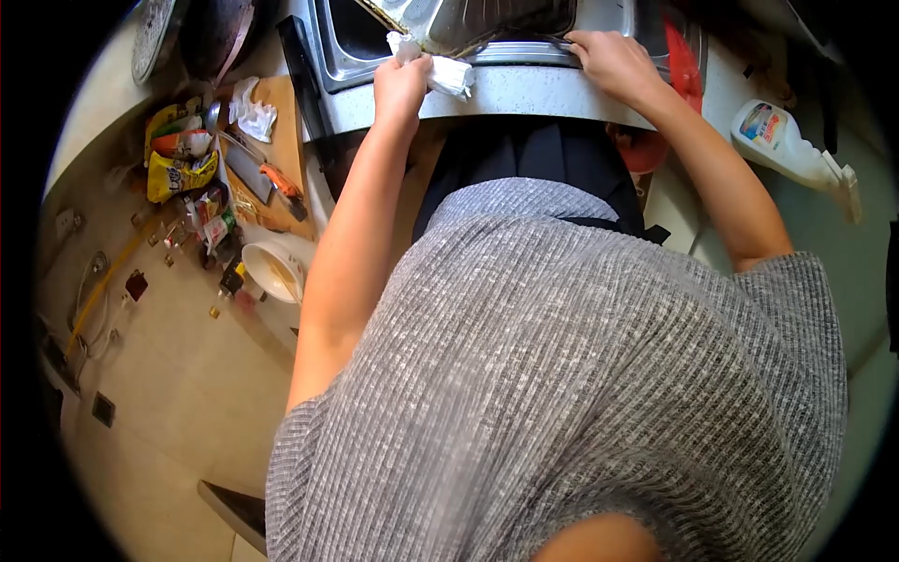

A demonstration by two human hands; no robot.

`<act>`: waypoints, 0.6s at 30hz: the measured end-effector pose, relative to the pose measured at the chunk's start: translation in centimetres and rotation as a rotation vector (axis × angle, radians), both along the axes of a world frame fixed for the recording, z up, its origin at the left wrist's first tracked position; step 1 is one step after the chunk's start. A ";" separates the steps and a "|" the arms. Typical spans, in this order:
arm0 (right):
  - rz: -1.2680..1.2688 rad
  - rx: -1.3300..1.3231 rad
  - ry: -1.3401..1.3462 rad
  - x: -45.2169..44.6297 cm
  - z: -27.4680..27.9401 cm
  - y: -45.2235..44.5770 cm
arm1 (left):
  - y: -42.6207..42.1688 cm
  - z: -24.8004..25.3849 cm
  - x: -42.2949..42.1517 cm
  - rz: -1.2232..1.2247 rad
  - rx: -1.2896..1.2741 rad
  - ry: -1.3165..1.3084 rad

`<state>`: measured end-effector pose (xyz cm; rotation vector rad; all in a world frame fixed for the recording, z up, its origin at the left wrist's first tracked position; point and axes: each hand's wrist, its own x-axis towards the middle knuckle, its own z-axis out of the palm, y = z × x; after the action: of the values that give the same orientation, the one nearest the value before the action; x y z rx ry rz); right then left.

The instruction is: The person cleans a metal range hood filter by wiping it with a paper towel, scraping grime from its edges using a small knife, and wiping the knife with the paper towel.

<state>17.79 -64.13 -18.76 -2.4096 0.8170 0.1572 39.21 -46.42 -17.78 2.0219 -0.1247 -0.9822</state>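
Observation:
At the top of the head view, my left hand (403, 86) is closed around a crumpled white tissue (451, 77) at the near edge of a metal sink (524, 53). A dirty metal panel with a perforated patch (421, 17) lies over the sink, cut off by the frame's top. My right hand (613, 64) pinches the panel's dark right end near the sink rim. A red bag (683, 70) hangs just right of that hand.
A white spray bottle (782, 139) lies at the right. Left are a wooden board (281, 155) with a cleaver (247, 172) and an orange-handled tool (280, 181), yellow packets (180, 174) and a white bucket (272, 255). Pans stand at the upper left.

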 end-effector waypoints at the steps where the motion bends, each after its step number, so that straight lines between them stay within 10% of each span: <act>1: 0.001 -0.015 -0.041 0.1 0.5 0.1 | 0.0 -0.1 0.0 0.012 -0.005 0.009; 18: -0.064 -0.036 0.115 0.6 -1.7 0.1 | 0.0 0.0 0.1 0.009 0.046 -0.007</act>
<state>18.35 -64.03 -20.50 -2.4228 0.9550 0.2603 39.27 -46.47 -17.80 2.0660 -0.0980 -0.9809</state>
